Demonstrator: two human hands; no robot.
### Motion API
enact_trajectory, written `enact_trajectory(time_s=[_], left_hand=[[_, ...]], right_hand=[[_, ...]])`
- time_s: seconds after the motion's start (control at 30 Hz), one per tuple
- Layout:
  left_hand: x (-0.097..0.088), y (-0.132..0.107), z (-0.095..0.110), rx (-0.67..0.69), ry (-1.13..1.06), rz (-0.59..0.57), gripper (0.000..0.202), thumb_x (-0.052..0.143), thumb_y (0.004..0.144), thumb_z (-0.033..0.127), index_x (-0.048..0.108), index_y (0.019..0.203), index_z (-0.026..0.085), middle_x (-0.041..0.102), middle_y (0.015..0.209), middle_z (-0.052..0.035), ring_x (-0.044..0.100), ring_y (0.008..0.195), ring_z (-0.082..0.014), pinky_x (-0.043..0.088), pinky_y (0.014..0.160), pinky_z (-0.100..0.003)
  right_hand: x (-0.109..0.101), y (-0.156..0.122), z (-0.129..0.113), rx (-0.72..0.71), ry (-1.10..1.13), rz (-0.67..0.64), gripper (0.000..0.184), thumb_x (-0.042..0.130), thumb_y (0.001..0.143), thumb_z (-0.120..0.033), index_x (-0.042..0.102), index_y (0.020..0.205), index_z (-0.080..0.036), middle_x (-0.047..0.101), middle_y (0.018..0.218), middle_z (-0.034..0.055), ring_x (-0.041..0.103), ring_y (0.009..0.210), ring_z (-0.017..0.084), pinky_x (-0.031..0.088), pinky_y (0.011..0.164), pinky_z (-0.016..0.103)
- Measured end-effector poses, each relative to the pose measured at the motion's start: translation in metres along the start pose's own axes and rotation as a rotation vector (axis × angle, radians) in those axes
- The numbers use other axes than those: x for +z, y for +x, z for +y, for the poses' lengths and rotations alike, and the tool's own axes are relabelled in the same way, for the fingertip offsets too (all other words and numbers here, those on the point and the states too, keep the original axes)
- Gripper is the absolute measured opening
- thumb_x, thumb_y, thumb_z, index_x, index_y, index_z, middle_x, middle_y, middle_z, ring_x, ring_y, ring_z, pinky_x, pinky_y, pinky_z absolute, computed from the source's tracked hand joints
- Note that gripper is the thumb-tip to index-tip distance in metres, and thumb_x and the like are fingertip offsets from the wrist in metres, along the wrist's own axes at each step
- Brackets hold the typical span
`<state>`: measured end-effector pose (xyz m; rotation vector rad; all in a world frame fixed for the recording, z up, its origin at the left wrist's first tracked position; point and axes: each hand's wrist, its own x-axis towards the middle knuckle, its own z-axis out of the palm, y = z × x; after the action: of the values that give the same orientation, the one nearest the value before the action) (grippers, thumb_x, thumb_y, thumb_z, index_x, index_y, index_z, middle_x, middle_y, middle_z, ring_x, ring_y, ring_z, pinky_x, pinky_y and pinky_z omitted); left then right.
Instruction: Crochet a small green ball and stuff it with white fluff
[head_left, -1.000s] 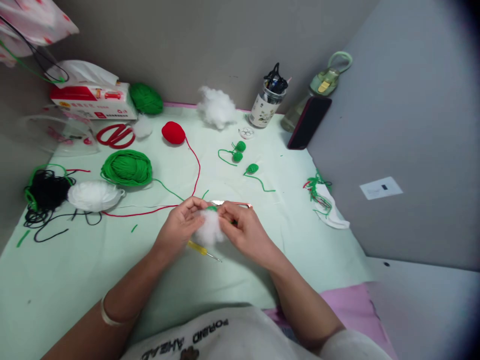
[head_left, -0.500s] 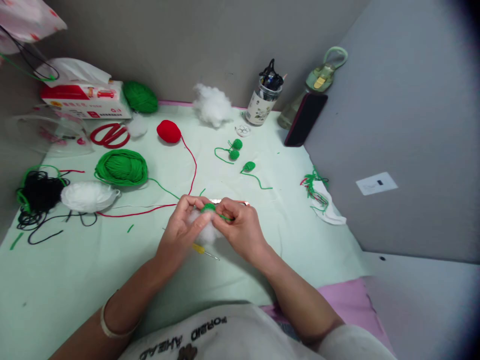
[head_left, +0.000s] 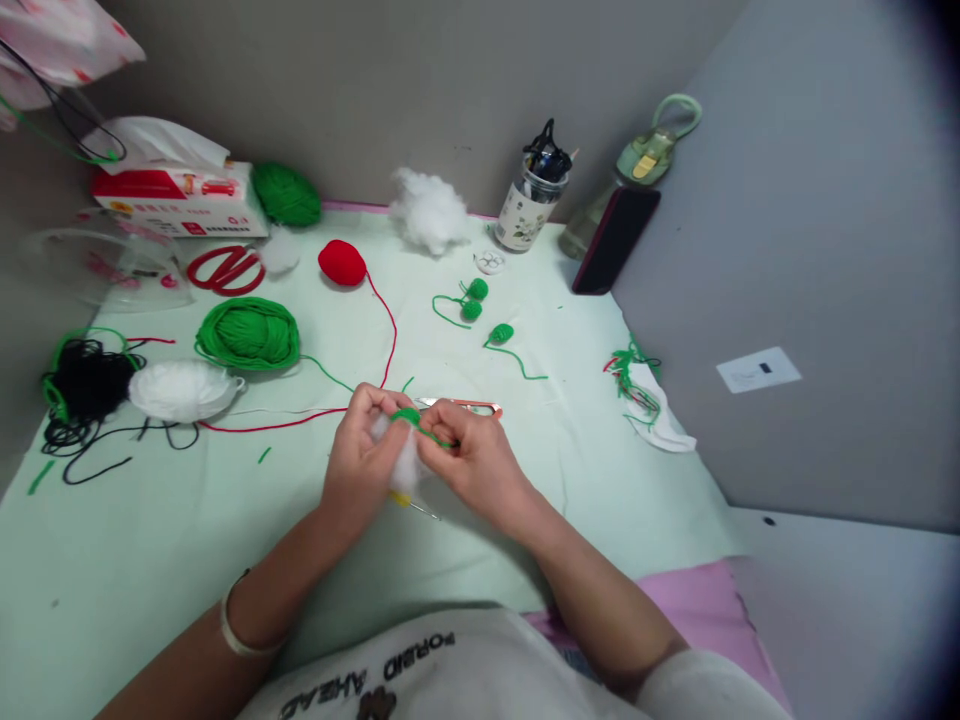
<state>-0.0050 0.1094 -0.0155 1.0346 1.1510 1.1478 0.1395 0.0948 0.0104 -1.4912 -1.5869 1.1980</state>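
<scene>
Craft nook: grey partitions, cloth-covered table, green yarn ball, white stuffing.

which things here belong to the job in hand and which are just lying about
Belongs, it seems:
green piece in the left hand
green strand in the right hand
white fluff between them
yellow-handled tool nearby

Probably just lying about:
phone
bottle
tissue box
jar

Between left hand and right hand sits the crochet piece. From there, the hook lies at six o'clock, scraps at three, phone at two before the bottle, jar at one, stuffing at twelve, scissors at ten before the tissue box, tangle at nine.
</scene>
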Motion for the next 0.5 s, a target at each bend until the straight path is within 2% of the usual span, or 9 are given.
enact_trajectory(time_s=[0.07,0.17,0.23,0.3,0.4,0.5], left_hand=[[-0.001,-0.003,0.001,-0.052,-0.041,-0.058,0.017,0.068,0.083,0.023,0.052,0.089,0.023,0.066,0.102,-0.0023,0.063,0.085,-0.017,0.049,0.074,-0.028],[-0.004,-0.004,0.002,-0.114,-0.076,-0.114,0.026,0.075,0.082,0.031,0.053,0.094,0.024,0.066,0.11,-0.004,0.065,0.094,-0.0189,0.051,0.076,-0.028],[-0.007,-0.003,0.002,-0.137,-0.054,-0.148,0.033,0.08,0.079,0.035,0.054,0.095,0.024,0.067,0.112,-0.005,0.065,0.094,-0.0195,0.052,0.075,-0.028],[-0.008,-0.002,0.002,-0.147,-0.038,-0.18,0.033,0.081,0.079,0.036,0.055,0.094,0.023,0.069,0.112,-0.0062,0.066,0.091,-0.0199,0.052,0.074,-0.028],[-0.008,0.001,0.002,-0.106,-0.029,-0.133,0.028,0.079,0.077,0.032,0.055,0.088,0.022,0.071,0.103,-0.0058,0.066,0.089,-0.0206,0.052,0.074,-0.03],[-0.005,0.003,0.001,-0.049,-0.017,-0.027,0.025,0.075,0.074,0.022,0.052,0.083,0.023,0.068,0.092,-0.0014,0.063,0.084,-0.018,0.05,0.077,-0.029]], right_hand=[[0.0,0.002,0.003,0.001,-0.065,0.077,0.019,0.059,0.086,-0.026,0.048,0.07,-0.022,0.033,0.059,-0.0082,0.029,0.055,0.01,0.023,0.056,0.027],[-0.005,0.004,0.007,0.01,-0.083,0.144,0.025,0.061,0.086,-0.03,0.05,0.065,-0.021,0.033,0.056,-0.0077,0.028,0.055,0.01,0.023,0.057,0.027],[-0.01,0.004,0.007,0.034,0.004,0.117,0.027,0.062,0.087,-0.035,0.053,0.066,-0.021,0.031,0.055,-0.0079,0.028,0.055,0.01,0.023,0.055,0.027],[-0.014,0.004,0.005,0.049,0.119,0.033,0.03,0.06,0.09,-0.04,0.054,0.068,-0.021,0.032,0.057,-0.0076,0.029,0.055,0.01,0.024,0.054,0.026],[-0.015,0.002,0.0,0.016,0.156,-0.061,0.032,0.055,0.095,-0.04,0.05,0.069,-0.021,0.035,0.062,-0.0062,0.033,0.058,0.01,0.026,0.055,0.026],[-0.009,-0.002,-0.003,-0.016,0.07,-0.085,0.023,0.053,0.094,-0.03,0.048,0.073,-0.021,0.036,0.061,-0.0069,0.034,0.057,0.01,0.026,0.055,0.025]])
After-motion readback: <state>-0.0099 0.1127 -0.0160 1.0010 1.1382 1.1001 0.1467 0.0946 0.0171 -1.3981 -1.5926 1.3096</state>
